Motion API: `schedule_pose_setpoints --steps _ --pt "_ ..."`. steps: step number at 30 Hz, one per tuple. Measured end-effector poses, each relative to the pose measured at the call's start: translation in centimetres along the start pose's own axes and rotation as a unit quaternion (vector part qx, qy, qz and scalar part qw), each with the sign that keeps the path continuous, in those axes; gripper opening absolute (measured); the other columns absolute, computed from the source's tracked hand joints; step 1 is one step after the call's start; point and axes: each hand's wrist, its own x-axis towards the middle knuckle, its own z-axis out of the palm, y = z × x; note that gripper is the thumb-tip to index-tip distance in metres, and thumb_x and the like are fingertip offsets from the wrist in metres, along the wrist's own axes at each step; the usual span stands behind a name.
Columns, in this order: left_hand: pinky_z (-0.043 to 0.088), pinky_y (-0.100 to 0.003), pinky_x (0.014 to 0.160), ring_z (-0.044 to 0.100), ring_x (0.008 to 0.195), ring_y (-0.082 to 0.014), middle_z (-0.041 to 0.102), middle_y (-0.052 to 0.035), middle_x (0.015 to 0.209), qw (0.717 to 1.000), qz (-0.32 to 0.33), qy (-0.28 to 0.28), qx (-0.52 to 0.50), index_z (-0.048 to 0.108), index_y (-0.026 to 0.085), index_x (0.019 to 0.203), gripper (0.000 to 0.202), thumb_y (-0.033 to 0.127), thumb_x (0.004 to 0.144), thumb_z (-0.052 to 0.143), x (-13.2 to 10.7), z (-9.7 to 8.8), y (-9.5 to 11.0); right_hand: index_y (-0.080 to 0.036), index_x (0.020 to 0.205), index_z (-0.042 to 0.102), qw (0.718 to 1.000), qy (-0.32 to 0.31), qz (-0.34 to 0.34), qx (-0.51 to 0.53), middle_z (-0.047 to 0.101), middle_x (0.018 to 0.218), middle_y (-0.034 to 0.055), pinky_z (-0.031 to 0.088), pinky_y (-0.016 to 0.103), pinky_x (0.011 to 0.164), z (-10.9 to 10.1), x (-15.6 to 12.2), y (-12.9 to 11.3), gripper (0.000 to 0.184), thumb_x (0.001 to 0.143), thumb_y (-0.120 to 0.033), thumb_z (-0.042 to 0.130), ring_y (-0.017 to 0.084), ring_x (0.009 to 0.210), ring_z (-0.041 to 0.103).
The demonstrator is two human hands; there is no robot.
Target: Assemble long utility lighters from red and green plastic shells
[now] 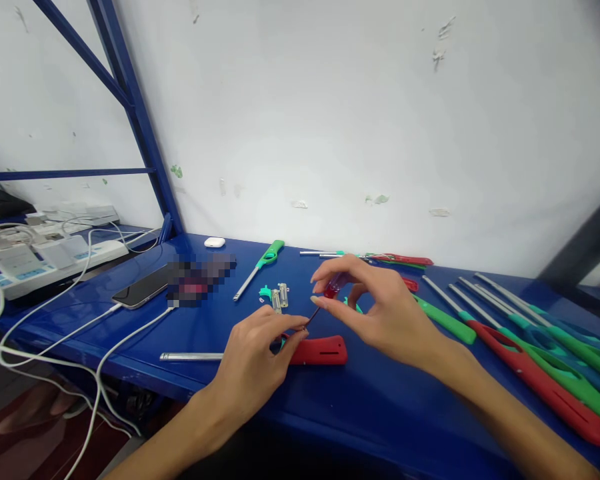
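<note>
My right hand [380, 300] is closed round the translucent red-purple handle of a small screwdriver [333, 287], its thin shaft slanting down to the left. At the shaft's tip, the thumb and index finger of my left hand [257, 347] pinch together; whatever is between them is too small to make out. Beneath my left hand a red lighter [325, 351] with a long metal tube lies flat, its middle covered by the hand. Just beyond my left hand are small clear and teal lighter parts [279, 297]. Another teal piece [353, 305] shows partly behind my right hand.
A green lighter [270, 255] lies farther back, and several long lighters [535, 367] fan out at the right. More red and green pieces [405, 259] rest by the wall. At left are a phone [150, 287], white cables [97, 360], a power strip [100, 252] and a white earphone case [215, 242].
</note>
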Motion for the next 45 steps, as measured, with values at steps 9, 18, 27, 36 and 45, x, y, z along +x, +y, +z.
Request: schedule_pose_setpoints --steps 9,18,27,36,45 --pt "0.042 -0.022 0.049 0.061 0.063 -0.0132 0.072 -0.0002 0.077 1.0 0.0 0.01 -0.026 0.077 0.022 0.104 0.019 0.011 0.089 0.071 -0.2 -0.1 0.2 -0.027 0.11 0.065 1.0 0.017 -0.006 -0.002 0.073 0.103 0.0022 0.055 0.027 0.061 -0.3 -0.1 0.1 0.019 0.092 -0.027 0.072 0.016 0.079 0.068" --pt "0.043 -0.022 0.051 0.062 0.066 -0.0139 0.073 -0.0008 0.079 0.999 0.0 0.001 -0.04 0.076 0.021 0.101 0.017 0.01 0.089 0.071 0.1 -0.1 0.4 -0.028 0.12 0.065 0.999 0.0 0.006 0.041 0.073 0.103 0.0027 0.056 0.029 0.073 -0.6 -0.1 -0.4 0.022 0.106 -0.03 0.049 0.017 0.087 0.069" --pt "0.045 -0.022 0.054 0.063 0.068 -0.0124 0.074 0.0014 0.084 0.998 -0.013 0.002 -0.062 0.075 0.024 0.105 0.023 0.009 0.089 0.071 -0.1 0.1 0.5 -0.028 0.118 0.065 0.999 0.034 0.0 0.035 0.073 0.095 -0.0007 0.054 0.025 0.063 -0.4 -0.1 -0.4 0.018 0.1 -0.028 0.062 0.013 0.075 0.068" --pt "0.05 -0.025 0.069 0.069 0.082 -0.0156 0.076 0.0045 0.088 0.993 -0.046 -0.04 -0.103 0.074 0.025 0.096 0.022 0.007 0.084 0.076 1.3 1.8 2.4 -0.028 0.114 0.068 0.997 0.073 -0.021 0.013 0.071 0.092 -0.0035 0.051 0.022 0.058 -0.9 -0.1 -0.9 0.021 0.094 -0.026 0.072 0.009 0.065 0.063" --pt "0.048 -0.03 0.081 0.068 0.089 -0.0175 0.076 0.0062 0.09 0.983 -0.081 -0.108 -0.126 0.071 0.025 0.09 0.017 0.009 0.086 0.075 1.7 3.2 3.1 -0.024 0.102 0.071 1.0 0.006 -0.017 0.001 0.075 0.095 -0.0035 0.051 0.023 0.067 -1.7 0.1 -0.9 0.01 0.099 -0.027 0.062 0.009 0.072 0.067"
